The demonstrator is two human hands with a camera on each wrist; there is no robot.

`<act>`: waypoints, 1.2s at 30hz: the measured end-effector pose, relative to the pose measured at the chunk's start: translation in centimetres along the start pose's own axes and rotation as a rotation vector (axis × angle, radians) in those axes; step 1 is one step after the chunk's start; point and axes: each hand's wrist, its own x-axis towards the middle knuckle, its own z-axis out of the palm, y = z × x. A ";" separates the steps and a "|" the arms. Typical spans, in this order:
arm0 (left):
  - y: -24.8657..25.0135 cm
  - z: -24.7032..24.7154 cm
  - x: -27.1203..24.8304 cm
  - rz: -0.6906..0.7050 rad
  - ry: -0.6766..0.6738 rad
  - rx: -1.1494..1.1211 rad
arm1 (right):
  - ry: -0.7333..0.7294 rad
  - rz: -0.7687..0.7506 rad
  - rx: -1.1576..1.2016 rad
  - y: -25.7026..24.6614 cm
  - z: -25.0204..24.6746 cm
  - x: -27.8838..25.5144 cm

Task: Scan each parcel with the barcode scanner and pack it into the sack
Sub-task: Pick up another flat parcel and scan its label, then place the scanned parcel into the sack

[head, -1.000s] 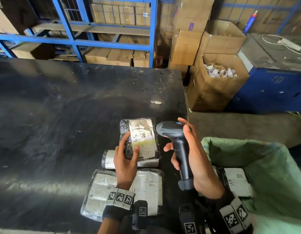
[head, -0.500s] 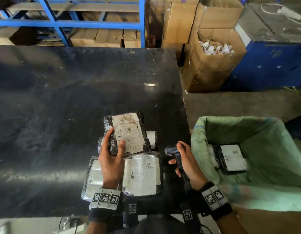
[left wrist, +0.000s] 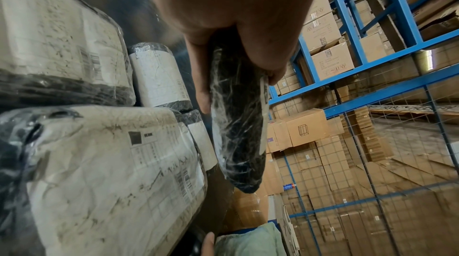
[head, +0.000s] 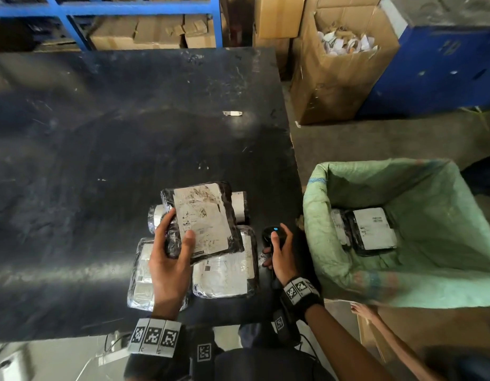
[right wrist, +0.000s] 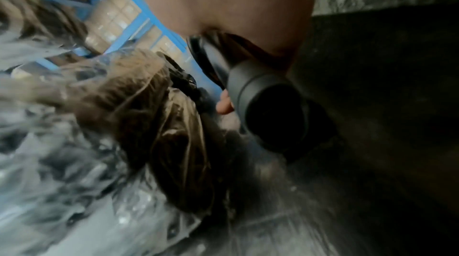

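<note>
My left hand [head: 173, 243] grips a black plastic-wrapped parcel [head: 204, 221] with a white label, lifted above the pile; its dark edge [left wrist: 237, 123] shows in the left wrist view. Two flat wrapped parcels [head: 224, 273] and a rolled one [head: 238, 204] lie beneath on the black table [head: 100, 160]. To the right, my right hand [head: 278, 248] holds the black barcode scanner [head: 270, 233] low by the table's right edge; its round head [right wrist: 270, 115] is near the tabletop. The green sack [head: 430, 257] stands open beside the table with a labelled parcel [head: 371, 229] inside.
An open cardboard box of paper rolls [head: 345, 48] stands beyond the sack, next to a blue cabinet [head: 444, 64]. Blue shelving with cartons [head: 144, 31] runs behind the table. A small white scrap [head: 232, 113] lies on the table. Another person's hand [head: 362, 310] touches the sack's near rim.
My right hand has lowered the scanner from in front of the parcel down to the table's right edge. The left hand has lifted the parcel off the pile.
</note>
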 end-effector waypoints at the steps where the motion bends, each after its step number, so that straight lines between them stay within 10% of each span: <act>1: 0.0 0.0 0.0 -0.012 -0.009 -0.003 | 0.008 -0.026 -0.054 -0.4 -0.2 -0.2; 6: 0.4 0.7 0.1 -0.082 -0.034 -0.077 | 0.102 -0.149 -0.429 -3.2 -2.7 -1.6; 15: 2.0 4.5 0.8 -0.030 -0.165 -0.134 | -0.352 -0.447 -0.060 -11.5 -2.8 -6.5; 26: 4.6 10.3 0.6 -0.063 -0.362 -0.224 | -0.077 -0.511 0.029 -13.0 -7.7 -7.8; 36: 3.2 20.8 -0.2 0.060 -0.632 0.328 | -0.033 -0.357 -0.156 -13.1 -25.1 -5.5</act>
